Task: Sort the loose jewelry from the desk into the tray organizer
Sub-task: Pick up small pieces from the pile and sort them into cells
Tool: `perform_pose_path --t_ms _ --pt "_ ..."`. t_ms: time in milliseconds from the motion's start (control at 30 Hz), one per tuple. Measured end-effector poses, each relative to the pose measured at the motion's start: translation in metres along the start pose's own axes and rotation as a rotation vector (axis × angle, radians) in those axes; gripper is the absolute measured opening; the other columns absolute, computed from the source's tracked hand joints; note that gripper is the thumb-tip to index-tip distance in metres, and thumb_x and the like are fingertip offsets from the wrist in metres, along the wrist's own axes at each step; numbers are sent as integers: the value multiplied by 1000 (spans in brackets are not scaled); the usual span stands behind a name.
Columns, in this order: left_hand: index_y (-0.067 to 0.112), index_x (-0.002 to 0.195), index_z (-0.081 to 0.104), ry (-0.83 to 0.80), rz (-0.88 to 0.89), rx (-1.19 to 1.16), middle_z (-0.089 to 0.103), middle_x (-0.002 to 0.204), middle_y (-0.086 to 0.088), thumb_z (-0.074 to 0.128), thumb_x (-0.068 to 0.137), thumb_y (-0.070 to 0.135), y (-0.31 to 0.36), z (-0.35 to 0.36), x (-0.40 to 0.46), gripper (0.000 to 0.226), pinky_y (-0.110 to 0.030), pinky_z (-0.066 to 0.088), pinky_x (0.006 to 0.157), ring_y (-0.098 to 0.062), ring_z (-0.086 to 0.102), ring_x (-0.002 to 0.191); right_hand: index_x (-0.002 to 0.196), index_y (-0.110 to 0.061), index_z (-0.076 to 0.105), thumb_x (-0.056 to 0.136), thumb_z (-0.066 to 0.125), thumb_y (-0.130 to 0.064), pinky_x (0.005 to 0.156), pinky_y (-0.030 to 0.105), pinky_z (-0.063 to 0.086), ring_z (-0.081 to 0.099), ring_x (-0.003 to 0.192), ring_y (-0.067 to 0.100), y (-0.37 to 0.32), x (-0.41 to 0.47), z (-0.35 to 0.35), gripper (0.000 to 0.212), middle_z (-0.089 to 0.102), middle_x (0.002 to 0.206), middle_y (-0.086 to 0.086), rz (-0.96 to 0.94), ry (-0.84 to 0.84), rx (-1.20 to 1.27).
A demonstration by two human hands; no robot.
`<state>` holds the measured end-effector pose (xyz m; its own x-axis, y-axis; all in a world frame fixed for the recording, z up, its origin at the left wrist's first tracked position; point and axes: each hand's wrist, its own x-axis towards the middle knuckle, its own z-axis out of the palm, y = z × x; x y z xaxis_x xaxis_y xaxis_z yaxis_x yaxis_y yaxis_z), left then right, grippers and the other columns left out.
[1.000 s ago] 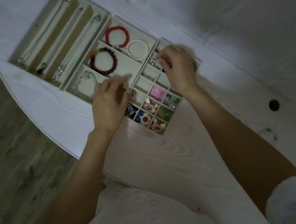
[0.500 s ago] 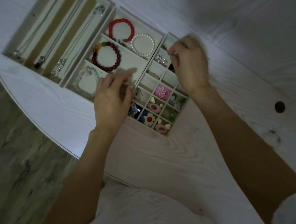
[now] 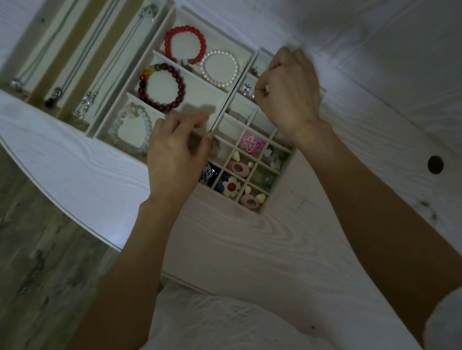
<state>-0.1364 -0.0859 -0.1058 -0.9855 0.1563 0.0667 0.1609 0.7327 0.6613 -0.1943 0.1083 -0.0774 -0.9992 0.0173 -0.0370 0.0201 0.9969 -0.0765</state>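
Tray organizer [image 3: 262,209], pale wood, bracelets, necklaces, colourful charms sorted

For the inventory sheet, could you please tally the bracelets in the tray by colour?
Red: 1
Dark red: 1
White pearl: 1
Pale, partly under the left hand: 1
Total: 4 bracelets

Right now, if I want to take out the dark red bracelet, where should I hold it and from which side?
Probably pinch the beaded band of the dark red bracelet from above: it lies flat, alone in its compartment, with its open centre leaving room for a finger inside the ring.
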Motion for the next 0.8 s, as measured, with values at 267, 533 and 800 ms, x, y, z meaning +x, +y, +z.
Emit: perform_pose_path --t_ms 267,533,800 --pt "9 112 67 -10 -8 -6 61 96 -11 64 86 16 1 1 1 26 -19 30 73 -26 53 89 96 -11 72 88 62 -17 92 36 43 51 103 23 -1 14 0 14 58 114 9 45 -130 -11" --pt "9 112 67 -7 -25 -16 61 93 -11 63 87 17 1 5 -1 26 -20 31 72 -26 53 86 98 -8 70 84 64 -4 88 39 48 59 93 21 -1 30 0 16 66 105 7 47 -264 66" --pt "9 111 67 -4 -23 -25 61 93 -10 62 88 17 2 7 -1 25 -19 31 71 -24 53 86 95 -8 71 89 58 -6 93 33 42 46 107 24 -4 9 3 14 52 119 10 125 -141 43"
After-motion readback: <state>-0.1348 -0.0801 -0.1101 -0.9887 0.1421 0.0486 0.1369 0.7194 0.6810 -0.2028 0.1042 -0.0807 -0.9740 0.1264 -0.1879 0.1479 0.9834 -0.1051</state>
